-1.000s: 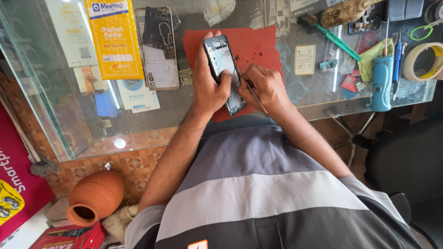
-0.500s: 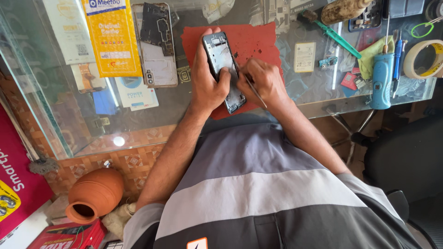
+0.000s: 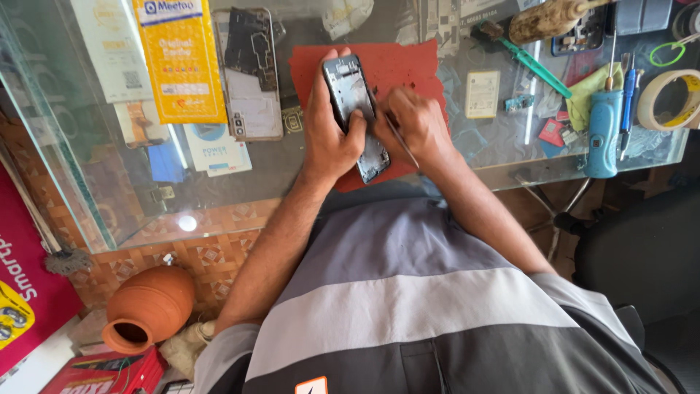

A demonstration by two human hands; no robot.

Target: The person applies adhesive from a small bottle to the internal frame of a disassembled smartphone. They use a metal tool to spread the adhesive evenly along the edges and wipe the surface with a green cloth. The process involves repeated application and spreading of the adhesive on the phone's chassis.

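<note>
Left hand (image 3: 328,135): closed around an opened phone (image 3: 355,117), fingers wrapped on its left edge, thumb across the lower part; the phone is held tilted above the red mat (image 3: 401,66), its top end toward 12 o'clock. Right hand (image 3: 415,124): at 3 o'clock of the phone and touching its right edge, fingers pinched shut on a thin metal tool (image 3: 402,142) whose shaft runs toward 5 o'clock; the working tip is hidden by the fingers. Red mat: lies on the glass counter (image 3: 292,168), directly under both hands. At 9 o'clock of the phone, apart from it: a second opened phone body (image 3: 251,73), flat on the glass; just beyond it, a yellow package (image 3: 179,62). At 3 o'clock of the hands: a small cream battery (image 3: 482,93), then a green-handled tool (image 3: 536,66) lying slantwise, then a blue tool (image 3: 604,131) standing lengthwise near the counter's edge. Far 3 o'clock, at the frame edge: a tape roll (image 3: 667,98). At 1 o'clock: a worn brush (image 3: 547,18). At 7 o'clock, well below the counter, on the floor: a clay pot (image 3: 146,306), tipped with its mouth toward the lower left. Person's grey, pale-banded shirt (image 3: 415,306) fills the lower centre.
</note>
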